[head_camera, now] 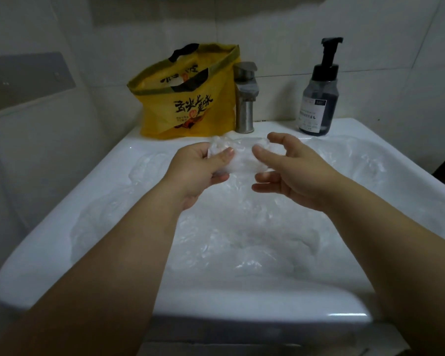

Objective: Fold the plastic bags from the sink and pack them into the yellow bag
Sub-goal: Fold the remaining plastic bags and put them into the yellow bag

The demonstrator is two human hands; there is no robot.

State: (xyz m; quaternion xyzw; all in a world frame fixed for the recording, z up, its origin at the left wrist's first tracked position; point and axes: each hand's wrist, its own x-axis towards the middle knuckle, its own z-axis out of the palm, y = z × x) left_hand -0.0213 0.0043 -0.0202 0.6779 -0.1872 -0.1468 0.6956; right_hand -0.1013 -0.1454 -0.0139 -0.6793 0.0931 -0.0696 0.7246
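Clear plastic, half folded into a small wad, is the plastic bag point(242, 158) held above the far part of the sink point(44, 235). The left hand point(198, 170) pinches its left end under the thumb, and the right hand point(288, 170) curls thumb and forefinger round its right end. Many more loose bags point(242, 235) fill the basin, so most of the folding seems left. The yellow bag point(190, 109) stands open at the far left beside the faucet point(244, 98); something pale shows inside.
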